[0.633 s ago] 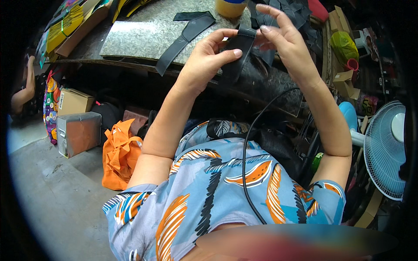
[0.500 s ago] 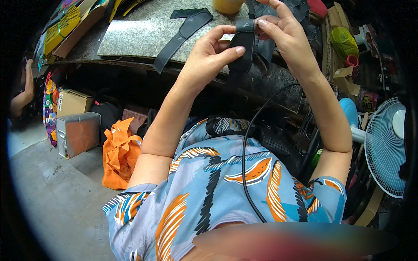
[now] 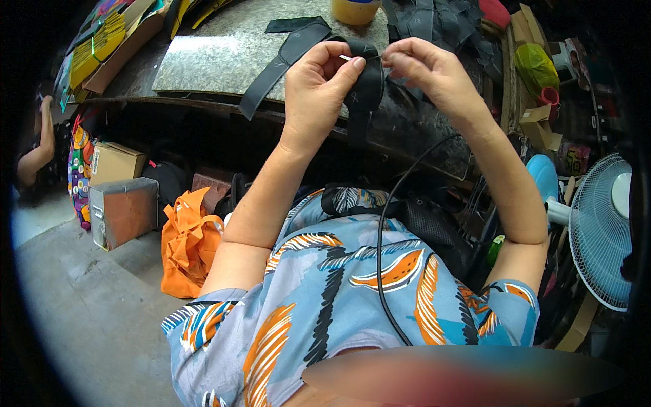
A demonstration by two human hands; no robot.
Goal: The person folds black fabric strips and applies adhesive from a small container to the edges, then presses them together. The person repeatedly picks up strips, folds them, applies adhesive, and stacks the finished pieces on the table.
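Here, the left hand [image 3: 313, 105] pinched a black strip [image 3: 365, 105] between thumb and fingers, just past twelve o'clock in the view; the strip curved over at its top and hung down at the near edge of the bench, pale marks showing on its face. The right hand [image 3: 434, 76], towards one o'clock, had its fingertips drawn in beside the strip's upper right edge — blurred, so whether they gripped it I could not tell; a second black strip [image 3: 274, 78] lay across a speckled slab [image 3: 203, 64] near eleven o'clock, a yellow tub [image 3: 354, 12] stood at twelve, and dark flat pieces [image 3: 434, 24] were heaped at one; farther out — an orange bag [image 3: 186, 247] towards eight, a fan [image 3: 597, 234] at three.
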